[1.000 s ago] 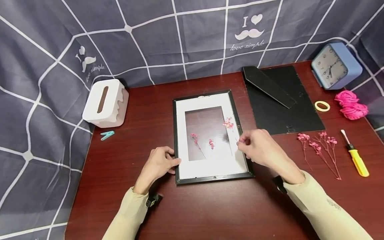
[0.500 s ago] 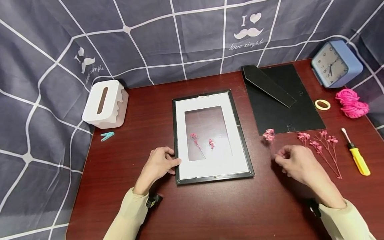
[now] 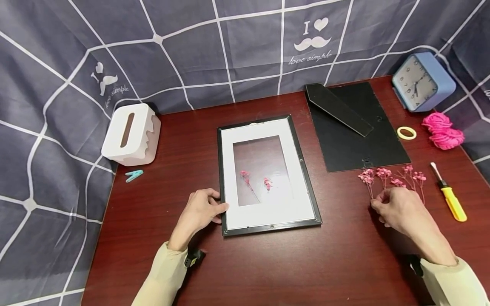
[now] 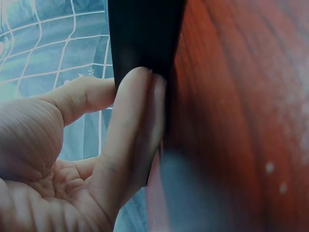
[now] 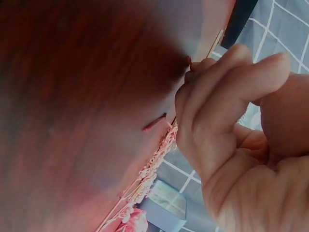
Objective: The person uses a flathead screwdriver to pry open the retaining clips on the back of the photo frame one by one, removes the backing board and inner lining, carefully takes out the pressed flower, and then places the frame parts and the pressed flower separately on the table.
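A black picture frame [image 3: 306,178] with a white mat lies flat in the middle of the dark red table [image 3: 268,263]. Two small pink dried sprigs [image 3: 246,178] lie in its opening. My left hand [image 3: 219,206] holds the frame's lower left edge, thumb and finger against the black rim [image 4: 145,43]. To the right of the frame, my right hand [image 3: 377,205] pinches the thin stem of a pink flower sprig [image 3: 366,177] low over the table, beside the other loose sprigs [image 3: 411,175]. In the right wrist view the fingers [image 5: 217,92] are curled together.
The frame's black backing board [image 3: 356,136] lies at the back right. Near it are a tape roll [image 3: 406,133], pink yarn [image 3: 442,131], a blue clock [image 3: 421,83] and a yellow screwdriver [image 3: 451,199]. At the left stand a white tissue box [image 3: 132,134] and a teal clip [image 3: 134,175].
My right hand carried one pink sprig from over the frame's right side to the right, down to the loose sprigs on the table. The left hand stayed on the frame.
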Demonstrator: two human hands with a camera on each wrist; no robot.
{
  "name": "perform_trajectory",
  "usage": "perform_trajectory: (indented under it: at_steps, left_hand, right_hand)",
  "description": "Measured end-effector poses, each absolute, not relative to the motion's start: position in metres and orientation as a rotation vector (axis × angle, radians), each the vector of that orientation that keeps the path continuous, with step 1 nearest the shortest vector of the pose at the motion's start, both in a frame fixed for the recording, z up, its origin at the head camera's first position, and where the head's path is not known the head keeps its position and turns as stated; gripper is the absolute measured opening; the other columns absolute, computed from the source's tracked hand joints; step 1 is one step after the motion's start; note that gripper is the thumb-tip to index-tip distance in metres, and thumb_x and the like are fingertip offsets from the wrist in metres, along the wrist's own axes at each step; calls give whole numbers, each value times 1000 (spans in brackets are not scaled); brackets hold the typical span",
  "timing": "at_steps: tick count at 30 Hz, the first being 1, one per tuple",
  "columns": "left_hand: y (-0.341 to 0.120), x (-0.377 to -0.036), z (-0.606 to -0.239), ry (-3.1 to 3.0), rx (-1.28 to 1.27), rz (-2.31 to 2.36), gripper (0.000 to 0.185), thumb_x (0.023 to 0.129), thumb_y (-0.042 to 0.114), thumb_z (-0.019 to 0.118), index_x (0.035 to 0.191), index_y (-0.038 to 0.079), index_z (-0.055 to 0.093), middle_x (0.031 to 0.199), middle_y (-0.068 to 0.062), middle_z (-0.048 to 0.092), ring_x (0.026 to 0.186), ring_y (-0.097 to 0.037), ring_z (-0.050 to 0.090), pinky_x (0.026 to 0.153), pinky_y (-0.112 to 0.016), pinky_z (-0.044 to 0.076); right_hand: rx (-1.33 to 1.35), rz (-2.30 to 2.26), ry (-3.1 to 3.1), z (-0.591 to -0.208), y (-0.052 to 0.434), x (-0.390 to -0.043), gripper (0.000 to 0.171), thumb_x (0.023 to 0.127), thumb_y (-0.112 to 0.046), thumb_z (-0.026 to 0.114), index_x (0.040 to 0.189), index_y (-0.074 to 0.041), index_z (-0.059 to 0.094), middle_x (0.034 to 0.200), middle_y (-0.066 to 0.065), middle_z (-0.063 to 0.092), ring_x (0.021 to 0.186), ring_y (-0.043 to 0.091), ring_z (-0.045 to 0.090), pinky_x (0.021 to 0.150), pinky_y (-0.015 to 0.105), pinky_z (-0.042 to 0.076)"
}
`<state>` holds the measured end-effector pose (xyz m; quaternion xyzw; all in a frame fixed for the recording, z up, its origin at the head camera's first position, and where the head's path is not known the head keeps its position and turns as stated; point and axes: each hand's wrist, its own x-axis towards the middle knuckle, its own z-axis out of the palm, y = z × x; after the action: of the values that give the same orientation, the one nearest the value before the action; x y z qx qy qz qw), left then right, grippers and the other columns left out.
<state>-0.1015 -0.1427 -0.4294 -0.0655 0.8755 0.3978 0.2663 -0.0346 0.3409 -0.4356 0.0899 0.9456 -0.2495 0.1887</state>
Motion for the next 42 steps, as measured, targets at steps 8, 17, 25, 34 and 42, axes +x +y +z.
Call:
perform_trajectory:
  at_steps: [8, 17, 25, 34, 42]
  left_hand:
    - [-143, -101, -428, 2370, -175, 1068, 41, 95, 13, 81, 131, -4, 69, 93, -12, 72, 60, -21, 79, 68, -32, 67]
    - [-143, -101, -430, 2370, -180, 1071, 42, 95, 13, 81, 131, -4, 69, 92, -11, 73, 59, -19, 79, 66, -30, 66]
    - [-143, -102, -429, 2367, -177, 1082, 42, 95, 12, 81, 131, -5, 69, 92, -12, 72, 58, -20, 78, 66, -31, 66]
    - [-143, -102, -430, 2370, -176, 1088, 39, 95, 11, 81, 129, -5, 69, 89, -12, 71, 57, -19, 78, 64, -32, 67]
    - [-142, -102, -431, 2391, -174, 1062, 39, 95, 13, 81, 129, -4, 70, 88, -11, 73, 58, -19, 78, 60, -32, 66]
  right_hand:
    - [259, -695, 2653, -435, 342, -34, 24, 100, -16, 64, 82, -3, 73, 54, -3, 64, 54, 14, 61, 54, 33, 42]
    - [313, -740, 2695, -431, 339, -32, 28, 104, -22, 69, 84, -3, 75, 57, -4, 68, 52, 13, 67, 54, 30, 43]
    - [300, -789, 2783, -414, 317, -35, 29, 102, -26, 75, 100, 4, 76, 60, -3, 70, 53, 12, 67, 52, 28, 42]
    - [-51, -823, 3007, -409, 261, -53, 16, 92, -13, 80, 99, 0, 76, 69, 1, 71, 61, 13, 59, 57, 33, 46]
    - [-288, -864, 2952, -395, 209, -74, 8, 93, -11, 78, 96, -4, 77, 73, 1, 72, 66, 13, 62, 63, 34, 51]
